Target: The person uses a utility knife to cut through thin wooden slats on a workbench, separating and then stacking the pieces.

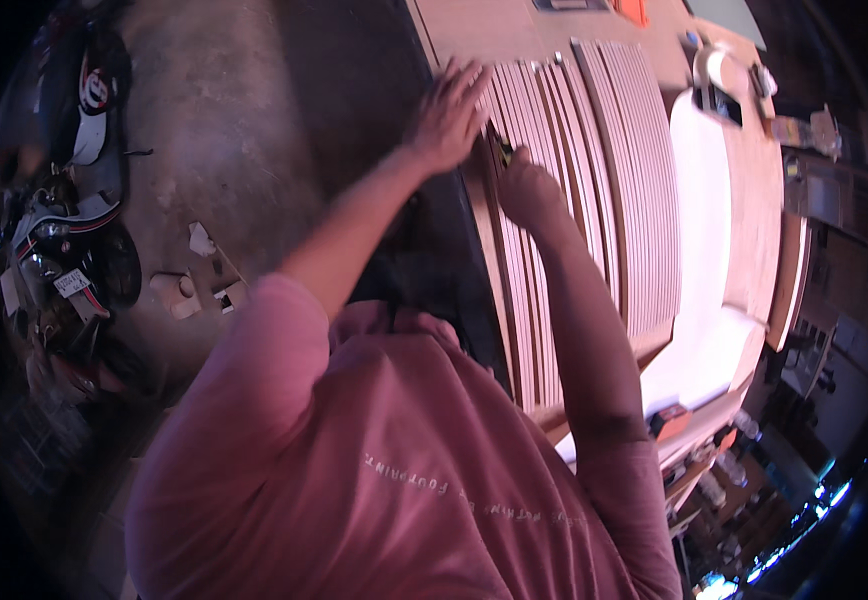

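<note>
Long, pale grooved wooden panels (644, 190) lie side by side on a workbench. My left hand (447, 118) rests flat, fingers stretched out, at the far left edge of the leftmost grooved panel (527, 260). Just to its right, my right hand (531, 192) is closed around a small black-and-yellow hand tool (504, 150) that looks like a utility knife. The tool's tip points away from me, towards the panel's left edge beside my left fingers. Its blade is too small to make out, and my right fist hides most of the handle.
Left of the workbench (454, 30) is a concrete floor (244, 100) with scraps (176, 293) and a parked motorcycle (74, 240). A bright white sheet (699, 230) lies right of the panels. A roll of tape (724, 70) sits at the far right, and orange objects (670, 422) at the near right.
</note>
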`<state>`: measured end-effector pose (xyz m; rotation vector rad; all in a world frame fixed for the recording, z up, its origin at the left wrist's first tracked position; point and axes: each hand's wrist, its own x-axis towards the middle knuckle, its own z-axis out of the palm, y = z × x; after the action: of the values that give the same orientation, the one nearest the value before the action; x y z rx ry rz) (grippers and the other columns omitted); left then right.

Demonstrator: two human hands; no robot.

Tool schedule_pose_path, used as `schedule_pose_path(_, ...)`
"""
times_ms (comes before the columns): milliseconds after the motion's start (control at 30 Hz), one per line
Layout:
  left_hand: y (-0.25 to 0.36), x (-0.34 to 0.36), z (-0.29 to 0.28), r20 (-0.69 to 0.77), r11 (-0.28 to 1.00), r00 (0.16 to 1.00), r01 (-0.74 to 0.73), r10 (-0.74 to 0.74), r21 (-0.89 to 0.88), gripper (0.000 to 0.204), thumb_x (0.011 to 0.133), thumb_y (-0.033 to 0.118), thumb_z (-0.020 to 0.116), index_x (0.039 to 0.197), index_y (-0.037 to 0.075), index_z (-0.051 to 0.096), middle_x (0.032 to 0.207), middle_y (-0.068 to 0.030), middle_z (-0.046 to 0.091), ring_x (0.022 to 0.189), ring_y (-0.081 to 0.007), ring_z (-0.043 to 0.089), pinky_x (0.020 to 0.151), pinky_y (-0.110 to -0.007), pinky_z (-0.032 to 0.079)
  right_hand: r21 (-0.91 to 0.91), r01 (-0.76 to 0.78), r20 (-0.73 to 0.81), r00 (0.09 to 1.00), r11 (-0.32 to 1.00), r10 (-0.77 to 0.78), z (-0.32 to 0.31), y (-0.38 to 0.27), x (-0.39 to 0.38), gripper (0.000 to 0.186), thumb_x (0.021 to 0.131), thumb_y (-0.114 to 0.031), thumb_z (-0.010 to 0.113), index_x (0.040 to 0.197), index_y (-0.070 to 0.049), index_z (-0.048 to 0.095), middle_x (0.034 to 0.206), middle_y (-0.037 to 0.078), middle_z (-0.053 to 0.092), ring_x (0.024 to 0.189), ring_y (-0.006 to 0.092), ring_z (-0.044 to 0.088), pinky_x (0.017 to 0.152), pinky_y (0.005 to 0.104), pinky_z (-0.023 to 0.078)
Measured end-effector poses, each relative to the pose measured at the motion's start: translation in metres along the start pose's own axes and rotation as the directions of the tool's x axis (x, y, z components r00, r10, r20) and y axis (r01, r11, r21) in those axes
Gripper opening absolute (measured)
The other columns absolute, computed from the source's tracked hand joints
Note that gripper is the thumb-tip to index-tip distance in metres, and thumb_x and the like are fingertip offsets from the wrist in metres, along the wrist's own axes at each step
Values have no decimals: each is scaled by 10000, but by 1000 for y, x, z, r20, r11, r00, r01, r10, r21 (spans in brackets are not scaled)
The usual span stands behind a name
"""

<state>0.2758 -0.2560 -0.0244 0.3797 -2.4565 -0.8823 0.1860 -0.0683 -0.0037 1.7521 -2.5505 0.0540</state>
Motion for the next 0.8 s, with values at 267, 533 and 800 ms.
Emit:
schedule_pose_path(267, -31, 29, 14, 230, 949, 973, -55, -19, 309, 656, 1059, 295, 490, 1608, 7, 276, 1663, -253, 269, 1527, -443, 284, 1253, -524, 252, 171, -333, 402, 883, 927, 243, -45, -19, 3, 259, 995, -176, 450, 1091, 50, 532, 935, 329, 721, 935, 461, 735, 848, 533, 583)
schedule_pose_path(533, -14, 31, 13, 263, 910, 959, -13, -106, 414, 668, 1076, 340, 467, 1596, -31, 274, 1659, -233, 304, 1552, -416, 240, 1273, -503, 206, 235, -331, 340, 909, 914, 242, -57, -24, -154, 277, 986, -118, 459, 1161, 93, 499, 681, 231, 642, 631, 410, 667, 578, 511, 528)
schedule_pose_path(800, -31, 33, 10, 313, 854, 946, -99, -78, 511, 644, 1088, 317, 421, 1590, -55, 264, 1661, -239, 294, 1557, -400, 233, 1281, -475, 199, 180, -612, 605, 686, 770, 404, -112, -55, -342, 158, 986, -99, 507, 1090, 18, 487, 780, 272, 665, 720, 480, 675, 603, 563, 521)
